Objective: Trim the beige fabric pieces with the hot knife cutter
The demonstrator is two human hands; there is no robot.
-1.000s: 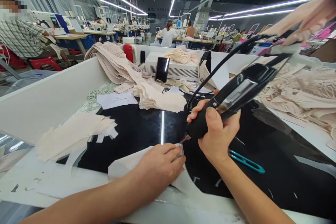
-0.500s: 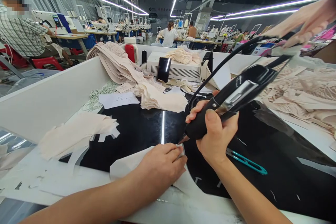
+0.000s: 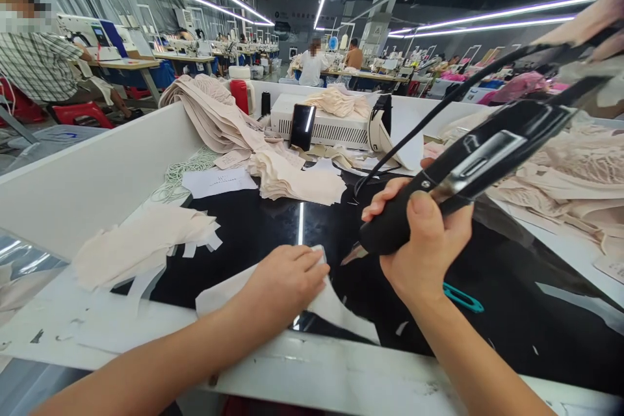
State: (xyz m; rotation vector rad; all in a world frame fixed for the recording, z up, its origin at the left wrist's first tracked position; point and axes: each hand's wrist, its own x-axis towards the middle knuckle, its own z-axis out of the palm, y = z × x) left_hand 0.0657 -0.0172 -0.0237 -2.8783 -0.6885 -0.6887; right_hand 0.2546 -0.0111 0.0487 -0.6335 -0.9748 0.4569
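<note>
My right hand [image 3: 429,240] is wrapped round a black corded electric cutter [image 3: 468,172]. Its pointed metal tip [image 3: 355,253] faces down and left, above the black work surface [image 3: 351,299] and apart from my left hand. Over a white fabric piece [image 3: 336,309] at the table's front edge lies my left hand [image 3: 287,279]. Its fingers are bent together on the piece, and a small pale edge shows past the fingertips. Close to my right wrist rest teal thread snips [image 3: 463,298], partly hidden by the forearm.
Beige cut pieces lie in a left pile [image 3: 141,240] and a middle stack [image 3: 297,179]. A phone [image 3: 302,127] leans on a vented white box [image 3: 336,131]. More beige fabric [image 3: 575,175] lies right. A blurred hand [image 3: 589,29] is at upper right; I cannot tell whose.
My right hand has moved right with the cutter, drawing its tip away from my left fingers. My left hand and the white piece have shifted slightly left.
</note>
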